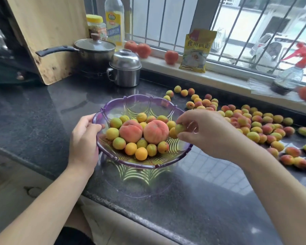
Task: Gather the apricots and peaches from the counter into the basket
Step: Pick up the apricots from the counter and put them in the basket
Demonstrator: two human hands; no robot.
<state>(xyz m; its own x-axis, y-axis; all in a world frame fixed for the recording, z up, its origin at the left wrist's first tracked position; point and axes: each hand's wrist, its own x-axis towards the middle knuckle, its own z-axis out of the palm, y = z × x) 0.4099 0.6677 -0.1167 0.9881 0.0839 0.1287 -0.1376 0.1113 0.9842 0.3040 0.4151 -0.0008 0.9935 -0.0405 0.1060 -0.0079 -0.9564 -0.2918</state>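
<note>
On dark counter (34, 121): purple basket (166, 163) holding two peaches (155, 132) ringed by small apricots (131, 148). Left hand (85, 140) grips basket's left rim, fingers curled over edge. Right hand (207, 131) above basket's right rim, fingers pinching greenish apricot (179, 128). Loose pile of apricots (254, 124) spread over counter right of basket. More peaches (171, 57) on windowsill (228, 71) behind.

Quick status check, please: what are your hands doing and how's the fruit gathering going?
Left hand grips basket rim. Right hand pinches an apricot over the basket. Two peaches in; pile remains on counter. Nothing blocking.
</note>
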